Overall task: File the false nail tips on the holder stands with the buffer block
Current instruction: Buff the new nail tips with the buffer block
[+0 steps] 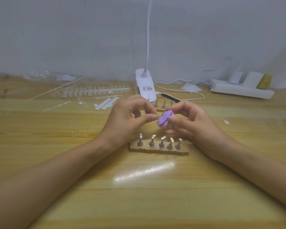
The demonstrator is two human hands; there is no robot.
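Filing step, by the look of it, carried out in the air above the counter (155,192). Right hand (193,126) curled round the purple-and-pink buffer block (164,120), thumb in front and fingers behind. Block blurred and tilted, raised over the near wooden holder base (158,150). Left hand (129,118) curled too, thumb and forefinger drawn together right against the block's edge. Probably pinching a nail tip or its stand, but too small and blurred to tell.

Five metal holder stands (151,141) upright in a row on the near base, just below both hands; tips on them hard to make out. More stands (163,104) farther back, beside the clip lamp (145,86). Strip of unused nail tips (96,91) and white adhesive pads (106,103) well off to the left.

Next, likely: calls for short, light strokes of the block along the pinched piece, a firm pinch against slipping, then on to a neighbouring stand.
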